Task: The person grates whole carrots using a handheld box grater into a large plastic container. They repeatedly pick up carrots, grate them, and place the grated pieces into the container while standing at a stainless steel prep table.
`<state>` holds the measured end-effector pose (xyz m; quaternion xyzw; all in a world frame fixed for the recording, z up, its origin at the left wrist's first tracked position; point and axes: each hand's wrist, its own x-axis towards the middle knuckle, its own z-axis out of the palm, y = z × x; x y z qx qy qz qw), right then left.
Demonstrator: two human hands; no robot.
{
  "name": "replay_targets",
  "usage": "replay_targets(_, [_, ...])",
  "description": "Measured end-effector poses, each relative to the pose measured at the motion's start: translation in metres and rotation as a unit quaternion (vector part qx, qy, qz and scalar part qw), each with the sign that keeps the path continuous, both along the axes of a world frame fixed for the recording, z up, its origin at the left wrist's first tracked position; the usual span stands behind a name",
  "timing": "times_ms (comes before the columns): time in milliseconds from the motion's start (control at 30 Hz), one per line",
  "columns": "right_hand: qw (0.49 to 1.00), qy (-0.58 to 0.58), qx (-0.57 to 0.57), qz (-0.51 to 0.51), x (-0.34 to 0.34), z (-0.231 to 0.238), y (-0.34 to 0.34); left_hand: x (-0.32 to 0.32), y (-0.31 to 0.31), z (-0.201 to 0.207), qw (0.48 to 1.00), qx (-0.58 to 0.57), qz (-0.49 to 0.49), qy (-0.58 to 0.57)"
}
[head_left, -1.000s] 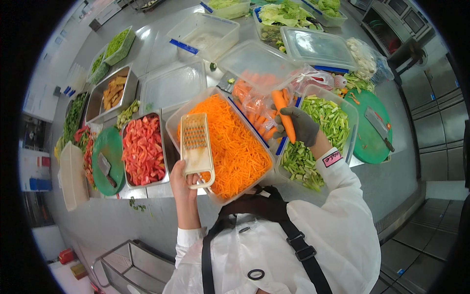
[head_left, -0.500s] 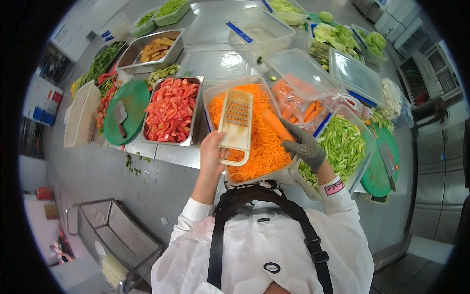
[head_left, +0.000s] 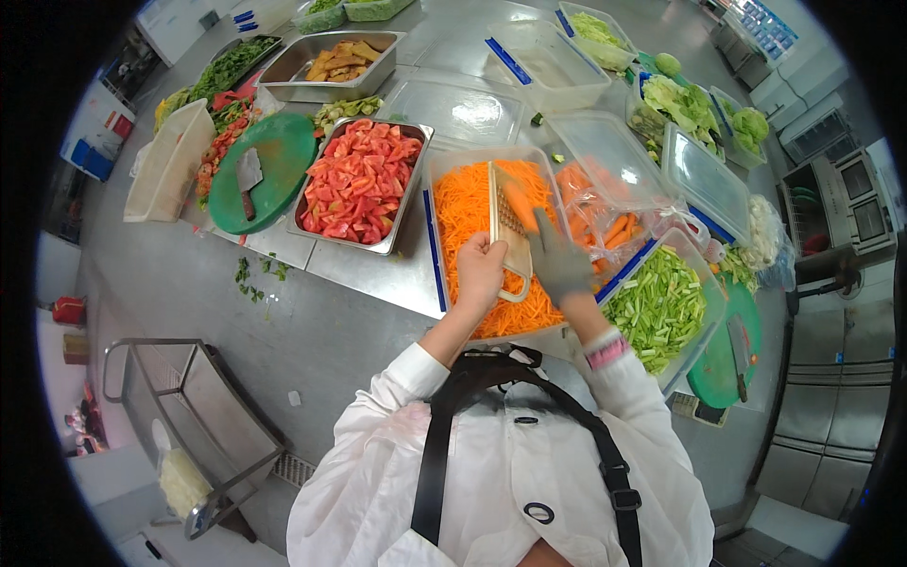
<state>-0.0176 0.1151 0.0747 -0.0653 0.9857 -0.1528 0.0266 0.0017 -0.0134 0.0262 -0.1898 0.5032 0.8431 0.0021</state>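
My bare left hand (head_left: 480,272) grips the handle end of a cream-coloured grater (head_left: 515,250), which stands tilted with its grating face toward the right. In my right hand (head_left: 559,260), gloved in grey and blurred by motion, is a whole carrot (head_left: 520,205) lying along that face. Both are above a clear plastic tub (head_left: 433,246) heaped with shredded carrot (head_left: 461,203). Just right of it, whole carrots (head_left: 619,230) lie in a clear plastic bag. Chopped green stalks (head_left: 657,307) fill another tub beside my right forearm.
Left of the carrot tub stands a metal pan of cut tomatoes (head_left: 359,184). Beyond it, a knife (head_left: 248,175) lies on a green round board (head_left: 279,156). A second knife (head_left: 737,345) rests on a board (head_left: 713,373) at the right. A metal cart (head_left: 227,406) stands at the lower left.
The grater has turned from facing up to a steep tilt facing right. My right hand has brought the carrot up against it. The view has shifted, moving the table's things rightward.
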Motion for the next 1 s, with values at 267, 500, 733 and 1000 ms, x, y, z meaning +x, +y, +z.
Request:
replay_targets(267, [0.998, -0.034, 0.015, 0.051, 0.029, 0.007, -0.011, -0.01, -0.015, -0.014, 0.996, -0.088, 0.0, -0.009])
replay_targets(500, [0.996, 0.082, 0.032, -0.001, -0.055, -0.03, 0.011, -0.016, 0.001, -0.015, 0.982, -0.182, -0.031, 0.046])
replay_targets(733, [0.996, -0.043, -0.01, -0.077, -0.036, -0.018, -0.002, -0.026, 0.01, -0.017, 0.978, -0.201, -0.041, 0.042])
replay_targets(1000, [0.987, -0.023, -0.144, -0.068, -0.077, -0.043, 0.023, -0.031, -0.024, -0.006, 0.986, -0.162, 0.01, 0.028])
